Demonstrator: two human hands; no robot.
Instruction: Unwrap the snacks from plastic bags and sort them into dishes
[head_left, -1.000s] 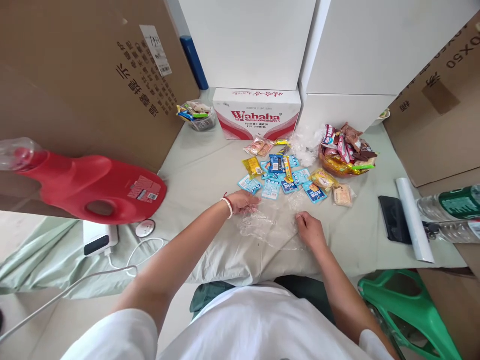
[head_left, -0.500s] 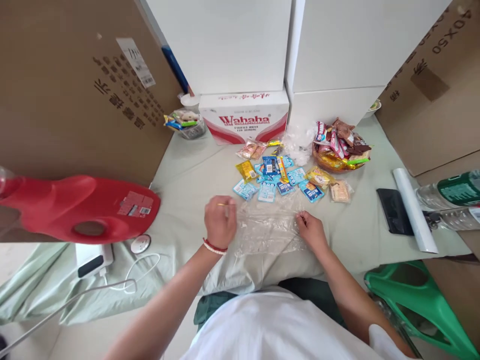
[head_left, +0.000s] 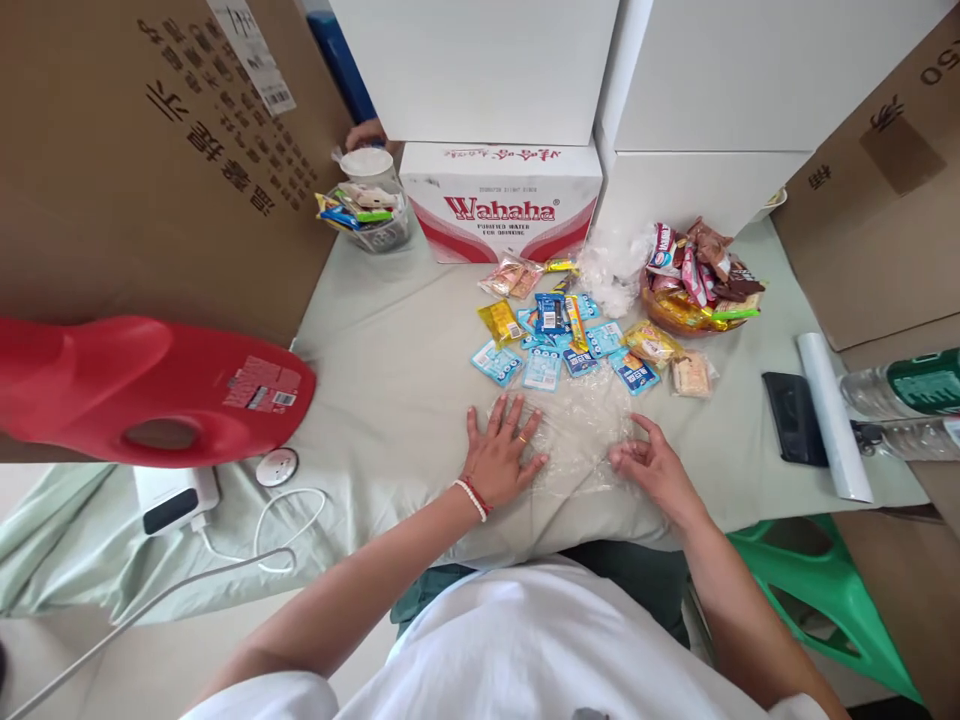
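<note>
A: Doing what with the left hand (head_left: 501,458)?
B: Resting it palm down, fingers spread wide and grasping nothing, over the left side of a clear plastic bag (head_left: 577,440).
A: And with the right hand (head_left: 660,475)?
B: Holding it half curled at the bag's right edge, thumb near the bent fingers. Hard to tell whether pinching the plastic or only touching it.
A: Bag where, exactly?
B: Flat and wrinkled near the front of the cloth-covered table (head_left: 382,370), between both hands, just in front of some light-blue snack packets (head_left: 541,370).
A: Anything among those?
B: On top, a dark-blue packet (head_left: 551,314) and, just beside it, a slim yellow stick pack (head_left: 577,325). To the left, a golden-yellow packet (head_left: 499,322). To the right, a clear-wrapped cracker (head_left: 691,375).
A: Farther back?
B: Against the white panels, a Wahaha water carton (head_left: 502,225). To its right, crumpled clear plastic (head_left: 615,270), then an amber bowl (head_left: 675,312) heaped with wrapped snacks (head_left: 705,265).
A: And off to the far left?
B: Lying sideways, a red handled bottle (head_left: 187,385).
</note>
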